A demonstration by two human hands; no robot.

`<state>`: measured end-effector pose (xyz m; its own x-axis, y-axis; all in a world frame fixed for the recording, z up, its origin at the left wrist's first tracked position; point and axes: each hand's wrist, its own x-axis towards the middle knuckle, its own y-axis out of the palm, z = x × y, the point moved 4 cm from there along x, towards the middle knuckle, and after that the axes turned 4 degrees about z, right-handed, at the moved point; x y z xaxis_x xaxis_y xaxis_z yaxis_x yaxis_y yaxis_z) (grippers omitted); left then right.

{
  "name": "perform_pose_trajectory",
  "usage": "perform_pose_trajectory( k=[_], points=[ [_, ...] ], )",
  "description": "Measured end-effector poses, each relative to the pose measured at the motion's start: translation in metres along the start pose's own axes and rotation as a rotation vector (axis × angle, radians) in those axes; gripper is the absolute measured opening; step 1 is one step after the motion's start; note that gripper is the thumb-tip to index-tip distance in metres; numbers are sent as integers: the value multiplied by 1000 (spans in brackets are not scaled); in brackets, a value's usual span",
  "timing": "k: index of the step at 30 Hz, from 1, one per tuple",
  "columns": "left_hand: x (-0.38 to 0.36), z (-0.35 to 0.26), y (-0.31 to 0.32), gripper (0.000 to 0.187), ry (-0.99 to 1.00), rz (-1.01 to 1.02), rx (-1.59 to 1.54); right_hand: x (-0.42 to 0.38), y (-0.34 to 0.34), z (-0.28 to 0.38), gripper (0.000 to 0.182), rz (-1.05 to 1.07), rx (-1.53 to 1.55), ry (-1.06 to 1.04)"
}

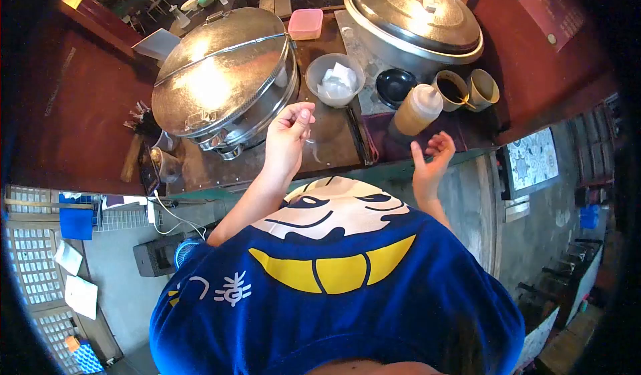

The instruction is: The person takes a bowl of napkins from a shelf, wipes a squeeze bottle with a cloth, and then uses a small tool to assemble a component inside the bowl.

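Note:
My left hand [290, 131] is raised over the counter's front edge, its thumb and fingers pinched together. A faint, pale, clear-looking strip [315, 151] shows just below those fingertips; I cannot make out what is in the pinch. Nearest to it are the round steel lidded pot [217, 75] on the left and a translucent bowl [336, 98] with white crumpled pieces inside. My right hand [434, 158] hovers at the counter edge with its fingers curled loosely and apart, holding nothing. Just beyond it stands a squeeze bottle [418, 110] of brownish sauce.
A large lidded metal pot [414, 21] stands at the back right. A black bowl [394, 87], a cup of dark liquid [451, 91] and another cup [482, 89] sit near the bottle. A pink-lidded container [306, 24] is at the back; a jar [164, 164] stands at the left.

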<state>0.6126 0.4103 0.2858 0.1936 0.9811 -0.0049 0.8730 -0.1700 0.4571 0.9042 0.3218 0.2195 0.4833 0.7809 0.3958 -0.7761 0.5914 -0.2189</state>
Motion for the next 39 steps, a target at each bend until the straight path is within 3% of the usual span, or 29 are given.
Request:
perform_pose_trajectory(
  k=[5, 9, 13, 14, 19, 23, 27, 39],
  points=[
    [-10, 1, -7, 16, -17, -41, 120, 35, 15, -19, 88, 122, -9, 4],
    [-20, -8, 0, 17, -35, -62, 163, 42, 36, -26, 99, 107, 168, 5],
    [-26, -25, 13, 20, 73, -98, 303, 51, 43, -29, 88, 103, 98, -3],
    [-27, -27, 14, 19, 59, -99, 297, 53, 44, -19, 86, 105, 19, -84],
    [-29, -42, 9, 12, 65, -113, 368, 44, 46, 27, 89, 338, -37, -238],
    [-27, -48, 7, 7, 292, -69, 485, 35, 51, 80, 90, 530, -146, -332],
    [-31, -60, 13, 8, 351, -91, 747, 28, 59, 100, 89, 616, -178, -344],
    [-45, -88, 32, 14, 552, -48, 1069, 32, 61, 113, 89, 626, -241, -401]
  ],
)
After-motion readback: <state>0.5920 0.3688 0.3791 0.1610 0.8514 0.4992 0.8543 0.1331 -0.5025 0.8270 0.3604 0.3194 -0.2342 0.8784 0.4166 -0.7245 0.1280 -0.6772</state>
